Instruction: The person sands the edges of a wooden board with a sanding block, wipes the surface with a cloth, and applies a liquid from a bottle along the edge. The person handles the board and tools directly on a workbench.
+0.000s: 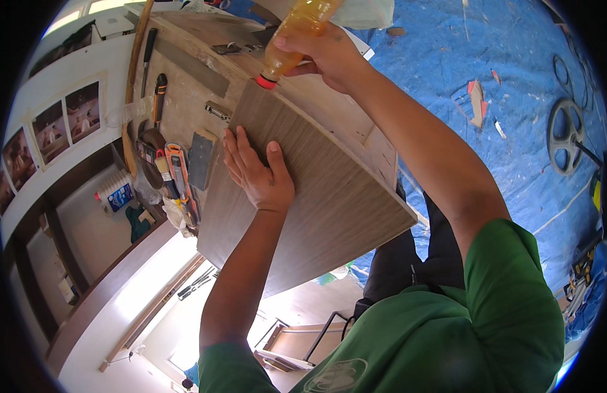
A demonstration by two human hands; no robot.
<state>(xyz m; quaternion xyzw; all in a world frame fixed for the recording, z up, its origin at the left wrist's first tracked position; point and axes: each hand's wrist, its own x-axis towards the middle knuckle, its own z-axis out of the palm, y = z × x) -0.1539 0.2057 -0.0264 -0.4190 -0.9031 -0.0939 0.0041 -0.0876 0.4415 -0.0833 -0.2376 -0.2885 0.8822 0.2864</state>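
My right hand is wrapped round a clear plastic bottle of amber liquid. The bottle is tipped down, and its red cap meets the far corner of a grey-brown wood-grain panel. Whether anything flows from it, I cannot tell. My left hand lies flat near the panel's left edge, fingers stretched out and holding nothing. Just beyond the left fingertips, a metal hinge rests on the worn workbench.
Along the bench's left side lie an orange-handled screwdriver, a paintbrush, an orange utility knife and a dark flat block. A blue tarp covers the floor at right, with a grey spoked wheel farther over.
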